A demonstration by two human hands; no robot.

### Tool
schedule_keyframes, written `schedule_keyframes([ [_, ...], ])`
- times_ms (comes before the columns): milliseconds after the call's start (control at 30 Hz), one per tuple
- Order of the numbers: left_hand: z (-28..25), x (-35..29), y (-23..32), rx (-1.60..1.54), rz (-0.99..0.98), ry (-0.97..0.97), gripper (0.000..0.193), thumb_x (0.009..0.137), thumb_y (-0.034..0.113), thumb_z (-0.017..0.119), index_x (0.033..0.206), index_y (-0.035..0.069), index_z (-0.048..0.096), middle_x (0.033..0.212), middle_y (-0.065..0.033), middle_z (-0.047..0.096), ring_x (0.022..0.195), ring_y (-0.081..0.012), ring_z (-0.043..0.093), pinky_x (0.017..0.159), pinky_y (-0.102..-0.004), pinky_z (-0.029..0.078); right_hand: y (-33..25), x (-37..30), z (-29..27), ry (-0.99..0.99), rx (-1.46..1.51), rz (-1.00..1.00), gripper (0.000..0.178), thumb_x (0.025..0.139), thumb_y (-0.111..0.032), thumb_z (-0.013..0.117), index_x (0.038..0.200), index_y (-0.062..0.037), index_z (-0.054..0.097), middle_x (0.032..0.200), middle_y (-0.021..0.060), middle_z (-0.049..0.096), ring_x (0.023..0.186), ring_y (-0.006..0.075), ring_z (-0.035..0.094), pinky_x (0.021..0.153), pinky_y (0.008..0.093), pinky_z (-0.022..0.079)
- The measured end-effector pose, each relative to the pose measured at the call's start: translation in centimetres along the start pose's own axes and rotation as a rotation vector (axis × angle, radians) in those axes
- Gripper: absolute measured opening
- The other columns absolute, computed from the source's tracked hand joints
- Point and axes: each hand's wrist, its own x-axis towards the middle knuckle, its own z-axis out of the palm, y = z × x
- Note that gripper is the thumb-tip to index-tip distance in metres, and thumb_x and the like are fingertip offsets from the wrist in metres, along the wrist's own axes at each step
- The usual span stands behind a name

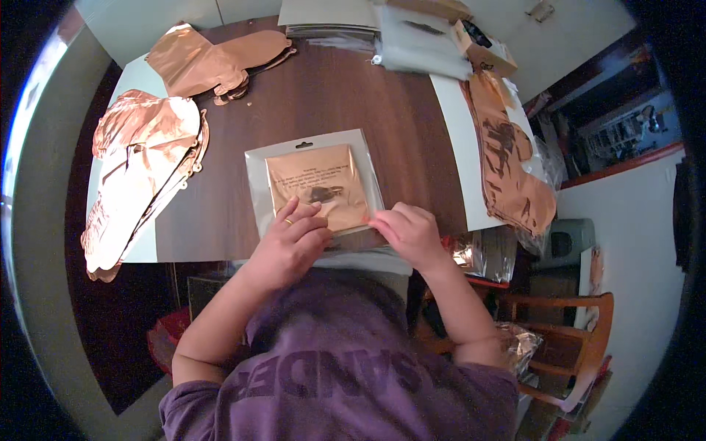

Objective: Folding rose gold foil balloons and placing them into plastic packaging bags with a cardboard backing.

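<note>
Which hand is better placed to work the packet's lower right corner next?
Likely the right hand: it's at that corner, seemingly pinching the clear packet, while the left hand lies farther left, over the folded copper foil.

On a brown wooden table (353, 92), near the middle of the front edge, a square gold foil piece (316, 185) lies in a square translucent plastic sleeve (257, 180). To its left, a shiny copper foil pile (140, 180) lies in front of a flat copper foil stack (213, 62). To its right lies a creased copper foil heap (515, 169). Behind, flat whitish sheets (331, 16) lie left of clear plastic bags (415, 45).
</note>
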Motion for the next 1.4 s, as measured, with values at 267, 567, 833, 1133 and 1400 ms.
schedule_keyframes([
  [267, -1.4, 0.7, -0.9, -0.050, 0.037, -0.074, 0.019, 0.080, 0.012, 0.070, 0.097, 0.006, 0.065, 0.105, -0.0075, 0.063, 0.114, -0.0288, 0.058, 0.106, -0.0527, 0.039, -1.3, 0.1, -1.6, -0.030, 0.112, 0.084, 0.027, 0.080, -0.024, 0.074, 0.101, -0.0091, 0.065, 0.079, 0.0070, 0.053, 0.070, 0.0271, 0.062, 0.060, 0.0384, 0.052],
  [567, -1.4, 0.8, -0.7, -0.004, 0.061, -0.081, 0.020, 0.077, 0.013, 0.071, 0.096, 0.006, 0.065, 0.108, -0.0086, 0.062, 0.115, -0.0292, 0.056, 0.108, -0.0522, 0.036, -2.7, 0.6, -1.9, -0.056, -0.019, 0.125, 0.028, 0.078, -0.015, 0.073, 0.103, -0.0078, 0.064, 0.086, 0.0082, 0.056, 0.075, 0.0276, 0.061, 0.065, 0.0392, 0.051],
  [833, 0.2, 3.3, 1.2, -0.011, 0.229, -0.284, 0.043, 0.078, 0.023, 0.067, 0.117, 0.007, 0.063, 0.130, -0.0126, 0.053, 0.130, -0.0323, 0.044, 0.113, -0.0520, 0.029, -2.7, -2.5, -1.8, 0.027, -0.116, -0.065, 0.023, 0.078, -0.012, 0.069, 0.099, -0.0046, 0.064, 0.090, 0.0081, 0.056, 0.080, 0.0269, 0.058, 0.072, 0.0379, 0.045],
  [1133, -0.2, 3.7, 1.2, -0.121, 0.161, -0.342, 0.047, 0.079, 0.027, 0.069, 0.120, 0.007, 0.062, 0.135, -0.0151, 0.051, 0.133, -0.0374, 0.041, 0.113, -0.0567, 0.025, -3.0, -4.0, -3.0, -0.119, 0.041, 0.004, 0.018, 0.076, -0.011, 0.071, 0.089, -0.0050, 0.060, 0.084, 0.0078, 0.055, 0.079, 0.0276, 0.057, 0.073, 0.0393, 0.045],
  [1400, -0.3, 3.7, 1.4, -0.122, 0.153, -0.358, 0.051, 0.078, 0.028, 0.070, 0.122, 0.005, 0.060, 0.136, -0.0162, 0.051, 0.134, -0.0375, 0.040, 0.114, -0.0566, 0.024, -2.8, -1.0, -3.1, -0.233, -0.119, -0.078, 0.015, 0.077, -0.009, 0.067, 0.086, -0.0034, 0.057, 0.080, 0.0092, 0.052, 0.077, 0.0278, 0.056, 0.073, 0.0389, 0.044],
])
